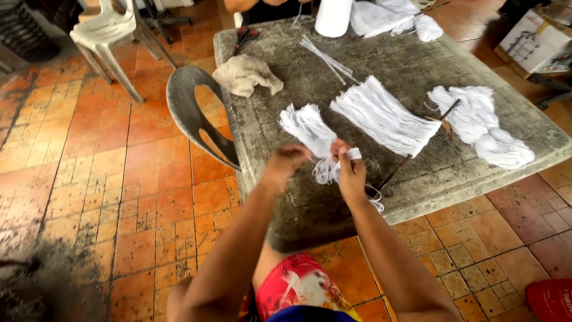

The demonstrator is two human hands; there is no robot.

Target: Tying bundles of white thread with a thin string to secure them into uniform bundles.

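The person is holding a bundle of white threads (316,140) between both hands over the near edge of the grey, stained surface (381,53), likely so the loose ends can hang free while the middle is bound. The right hand (351,173) is closing around the bundle's waist, with white tape or thread wound on one finger; the left hand (285,164) is pinching the strands just beside it, fingers narrowed. The bundle's fanned upper part is resting on the surface just beyond the hands. A flat stack of white threads (384,116) is lying nearby, a tangled white heap (482,128) further right, and a crumpled beige cloth (245,74) and scissors (243,37) well apart.
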